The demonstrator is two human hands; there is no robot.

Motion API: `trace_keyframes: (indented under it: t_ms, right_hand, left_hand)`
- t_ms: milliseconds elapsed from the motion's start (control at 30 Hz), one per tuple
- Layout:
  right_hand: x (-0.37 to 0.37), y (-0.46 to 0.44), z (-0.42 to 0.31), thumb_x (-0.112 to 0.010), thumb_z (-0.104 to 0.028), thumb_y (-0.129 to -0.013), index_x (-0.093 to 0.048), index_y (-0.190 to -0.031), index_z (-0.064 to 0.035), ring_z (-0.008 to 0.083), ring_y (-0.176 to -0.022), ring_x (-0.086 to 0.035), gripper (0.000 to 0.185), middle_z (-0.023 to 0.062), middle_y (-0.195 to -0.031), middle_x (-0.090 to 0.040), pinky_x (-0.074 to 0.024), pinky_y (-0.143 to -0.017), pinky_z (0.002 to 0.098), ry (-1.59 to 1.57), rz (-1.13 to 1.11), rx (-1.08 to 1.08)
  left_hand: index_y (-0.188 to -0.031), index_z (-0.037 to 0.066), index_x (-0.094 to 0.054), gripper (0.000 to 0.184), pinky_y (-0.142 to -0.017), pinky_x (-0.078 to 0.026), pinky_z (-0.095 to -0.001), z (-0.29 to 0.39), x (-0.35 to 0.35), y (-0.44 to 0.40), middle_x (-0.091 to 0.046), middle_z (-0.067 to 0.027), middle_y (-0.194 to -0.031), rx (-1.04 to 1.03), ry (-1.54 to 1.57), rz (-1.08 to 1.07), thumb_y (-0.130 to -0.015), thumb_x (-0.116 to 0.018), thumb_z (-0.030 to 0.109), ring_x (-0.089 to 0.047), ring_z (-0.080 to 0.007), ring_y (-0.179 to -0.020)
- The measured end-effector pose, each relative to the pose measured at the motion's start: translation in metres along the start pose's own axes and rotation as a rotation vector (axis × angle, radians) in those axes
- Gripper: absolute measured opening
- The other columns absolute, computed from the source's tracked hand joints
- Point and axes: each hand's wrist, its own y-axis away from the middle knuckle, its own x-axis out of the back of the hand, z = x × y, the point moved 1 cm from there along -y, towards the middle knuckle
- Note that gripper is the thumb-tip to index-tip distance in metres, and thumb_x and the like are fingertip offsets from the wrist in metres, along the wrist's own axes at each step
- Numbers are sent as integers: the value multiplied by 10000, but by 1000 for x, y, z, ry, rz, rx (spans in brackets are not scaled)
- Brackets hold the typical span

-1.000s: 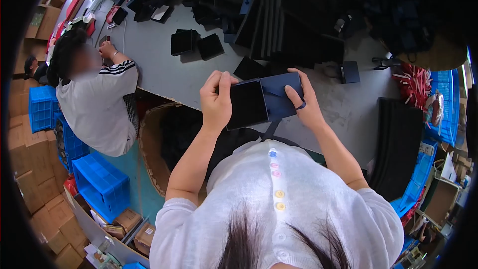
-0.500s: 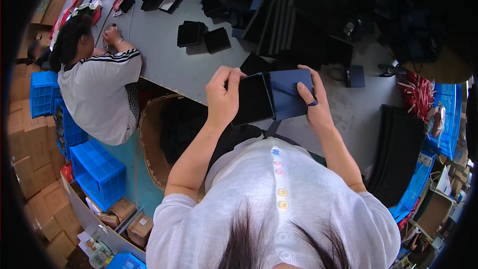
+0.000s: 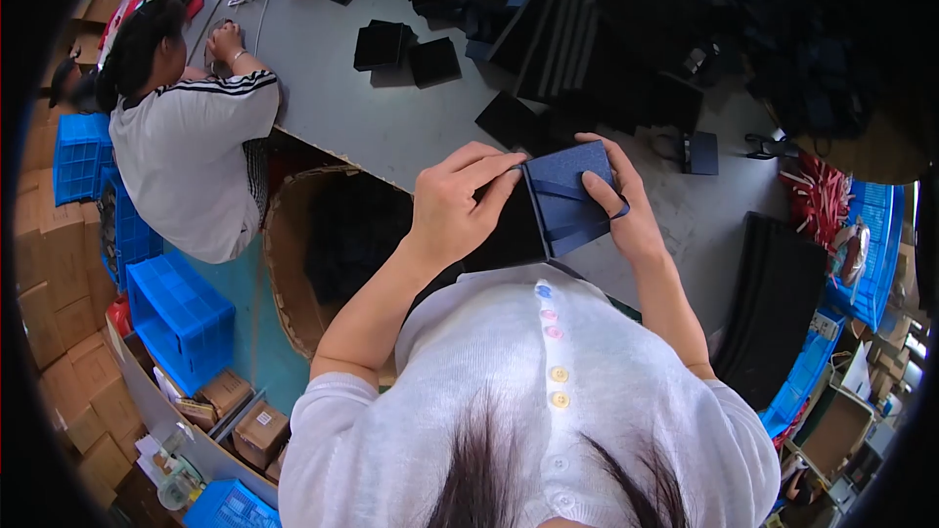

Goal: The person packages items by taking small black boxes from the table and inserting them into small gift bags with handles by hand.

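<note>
Near my chest is a dark blue box [image 3: 572, 186] with a ribbon [image 3: 577, 198] across its blue face; a black panel [image 3: 514, 235] extends from its left side. My right hand [image 3: 631, 205] grips the blue part from the right, thumb on the face near the ribbon's end and fingers along the far edge. My left hand [image 3: 460, 198] is closed, with thumb and fingertips pinched at the box's upper left edge, where the blue and black parts meet. That hand hides much of the black panel.
Dark boxes [image 3: 435, 62] lie on the grey table [image 3: 323, 88], with a large dark pile behind. A black tray-like stack [image 3: 768, 303] is at right, beside red ribbons [image 3: 817, 196]. Another person [image 3: 196, 137] sits at left near blue crates [image 3: 181, 318] and a large carton [image 3: 284, 264].
My left hand has moved right, from the black panel's outer part to the upper edge by the blue part. The blue part has tilted slightly in my right hand. The view has shifted a little.
</note>
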Motion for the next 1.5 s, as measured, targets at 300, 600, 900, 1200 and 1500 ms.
trace_keyframes:
  t_ms: [300, 600, 900, 1200, 1500]
  right_hand:
    - [-4, 9, 10, -630, -378, -844, -503, -1295, -159, 212, -1032, -542, 517, 85, -1091, -579, -406, -942, 323, 80, -54, -79]
    - [-10, 7, 26, -622, -264, -880, -481, -1296, -58, 178, -986, -551, 485, 102, -1078, -596, -421, -878, 263, 4, -135, -254]
    - [12, -4, 25, -651, -312, -795, -443, -1340, -12, 192, -1027, -590, 656, 113, -1110, -593, -459, -911, 287, -403, -244, -105]
    - [-19, -3, 8, -716, -521, -549, -413, -1400, -32, 254, -1053, -589, 1027, 129, -1143, -588, -435, -946, 321, -189, -496, -136]
    - [-26, -11, 14, -693, -458, -606, -439, -1365, -12, 220, -1059, -582, 916, 113, -1167, -590, -435, -944, 302, -257, -482, -155]
  left_hand:
    - [-937, -39, -686, 195, -686, -484, -269, -4, 11, 24, -675, -128, -833, 361, 175, -193, -917, -543, 93, -639, -187, -745]
    - [-1052, -1, -676, 258, -733, -449, -263, -22, 12, 45, -657, -76, -842, 604, 549, -257, -958, -516, 178, -577, -135, -780]
    - [-1119, 48, -659, 231, -714, -422, -223, -33, 22, 50, -627, -43, -980, 609, 526, 55, -925, -562, 128, -525, -89, -781]
    - [-982, 20, -623, 201, -748, -497, -307, 19, 46, 32, -607, -137, -1032, 116, 109, 273, -783, -652, 6, -613, -261, -867]
    - [-962, 13, -638, 211, -682, -520, -303, 25, 47, 30, -615, -140, -997, -38, 47, 368, -758, -688, -1, -635, -236, -811]
